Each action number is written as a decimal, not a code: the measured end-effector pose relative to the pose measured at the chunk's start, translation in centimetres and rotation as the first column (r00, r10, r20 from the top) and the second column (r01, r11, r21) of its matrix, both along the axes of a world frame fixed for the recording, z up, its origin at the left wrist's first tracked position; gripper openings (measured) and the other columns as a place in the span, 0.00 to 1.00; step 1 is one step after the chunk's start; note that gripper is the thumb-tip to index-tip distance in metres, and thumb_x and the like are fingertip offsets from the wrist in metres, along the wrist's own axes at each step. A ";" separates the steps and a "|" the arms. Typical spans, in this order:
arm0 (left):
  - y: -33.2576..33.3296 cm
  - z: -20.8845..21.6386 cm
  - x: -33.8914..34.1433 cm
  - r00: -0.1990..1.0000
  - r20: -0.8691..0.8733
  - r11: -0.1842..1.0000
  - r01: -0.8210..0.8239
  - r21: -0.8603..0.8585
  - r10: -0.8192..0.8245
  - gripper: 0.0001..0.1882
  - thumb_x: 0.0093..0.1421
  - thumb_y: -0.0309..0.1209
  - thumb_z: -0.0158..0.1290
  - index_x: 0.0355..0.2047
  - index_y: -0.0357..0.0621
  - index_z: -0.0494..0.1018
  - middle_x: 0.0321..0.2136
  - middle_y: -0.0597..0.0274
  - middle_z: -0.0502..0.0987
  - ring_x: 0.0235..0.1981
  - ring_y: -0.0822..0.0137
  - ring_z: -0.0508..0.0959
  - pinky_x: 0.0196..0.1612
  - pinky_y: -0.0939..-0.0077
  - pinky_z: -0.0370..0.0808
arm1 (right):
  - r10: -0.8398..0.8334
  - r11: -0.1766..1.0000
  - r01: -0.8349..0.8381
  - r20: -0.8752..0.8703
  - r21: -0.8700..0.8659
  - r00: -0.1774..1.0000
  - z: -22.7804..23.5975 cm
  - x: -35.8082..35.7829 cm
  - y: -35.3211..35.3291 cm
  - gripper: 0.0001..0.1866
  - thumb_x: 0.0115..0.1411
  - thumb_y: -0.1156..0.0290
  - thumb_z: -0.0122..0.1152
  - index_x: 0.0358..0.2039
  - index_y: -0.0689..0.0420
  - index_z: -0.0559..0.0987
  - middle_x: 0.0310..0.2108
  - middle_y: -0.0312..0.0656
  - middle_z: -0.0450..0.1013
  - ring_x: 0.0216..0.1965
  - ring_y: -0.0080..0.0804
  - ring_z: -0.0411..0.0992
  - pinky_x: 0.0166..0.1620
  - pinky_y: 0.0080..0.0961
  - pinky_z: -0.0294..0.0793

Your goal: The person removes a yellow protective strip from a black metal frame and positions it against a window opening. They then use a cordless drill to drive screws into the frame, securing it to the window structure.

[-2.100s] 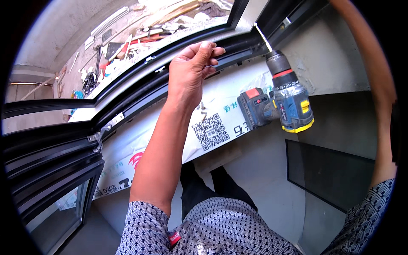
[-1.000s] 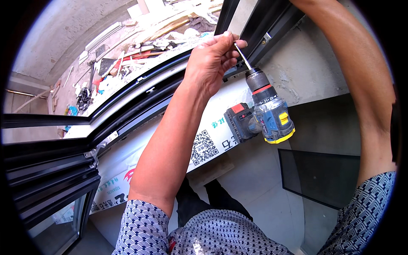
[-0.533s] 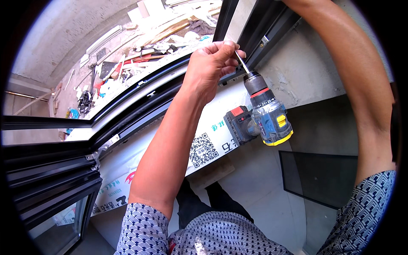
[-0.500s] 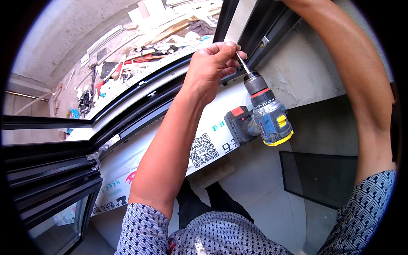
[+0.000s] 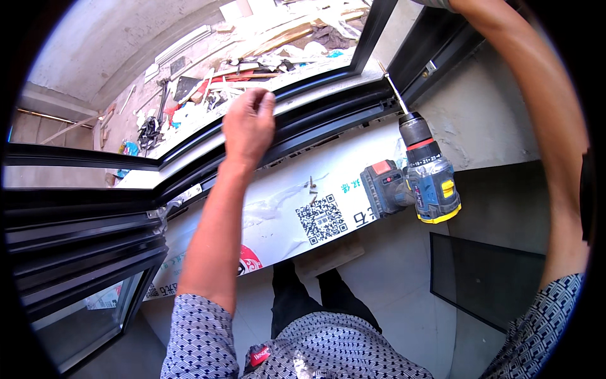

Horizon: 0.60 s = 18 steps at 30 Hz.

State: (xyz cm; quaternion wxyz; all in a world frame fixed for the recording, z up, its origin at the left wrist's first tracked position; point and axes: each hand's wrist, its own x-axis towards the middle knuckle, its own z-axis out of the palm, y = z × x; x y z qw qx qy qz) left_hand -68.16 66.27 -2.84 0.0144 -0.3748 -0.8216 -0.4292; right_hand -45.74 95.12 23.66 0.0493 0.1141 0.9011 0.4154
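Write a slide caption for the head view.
Left hand over a black window frame, with loose screws on a white sheet beside a cordless drill.

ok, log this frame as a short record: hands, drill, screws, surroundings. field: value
left hand: over the black window frame, fingers curled; contents not visible
right hand: beyond the top edge; forearm visible at right
drill: in neither visible grasp, beside the white sheeting, bit toward the frame corner
screws: a few, loose on the sheeting
beyond frame: debris
lower right: dark framed panel
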 end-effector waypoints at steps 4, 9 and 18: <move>-0.2 -1.1 -4.7 0.969 -0.209 0.971 0.080 -0.226 -0.128 0.17 0.61 0.40 0.62 0.43 0.40 0.80 0.44 0.48 0.81 0.49 0.50 0.78 0.54 0.60 0.73 | -0.037 0.998 0.035 0.034 0.052 0.999 1.1 0.9 -0.6 0.19 0.61 0.51 0.62 0.28 0.56 0.82 0.25 0.48 0.79 0.29 0.46 0.78 0.37 0.38 0.77; 1.9 -0.5 -6.2 0.948 -0.159 0.875 0.177 -0.450 -0.274 0.23 0.58 0.43 0.65 0.46 0.38 0.80 0.46 0.44 0.79 0.51 0.49 0.77 0.56 0.60 0.72 | -0.065 0.995 0.060 0.064 0.080 0.996 1.2 0.8 -0.9 0.20 0.61 0.51 0.62 0.27 0.56 0.82 0.24 0.48 0.78 0.29 0.46 0.78 0.37 0.38 0.77; 3.0 -1.9 -7.5 0.920 -0.091 0.784 0.270 -0.559 -0.382 0.19 0.55 0.40 0.65 0.42 0.41 0.81 0.42 0.49 0.80 0.49 0.50 0.77 0.53 0.59 0.74 | -0.094 0.990 0.083 0.092 0.110 0.991 2.0 0.2 -1.7 0.20 0.61 0.50 0.62 0.27 0.56 0.82 0.24 0.47 0.78 0.28 0.45 0.78 0.36 0.38 0.77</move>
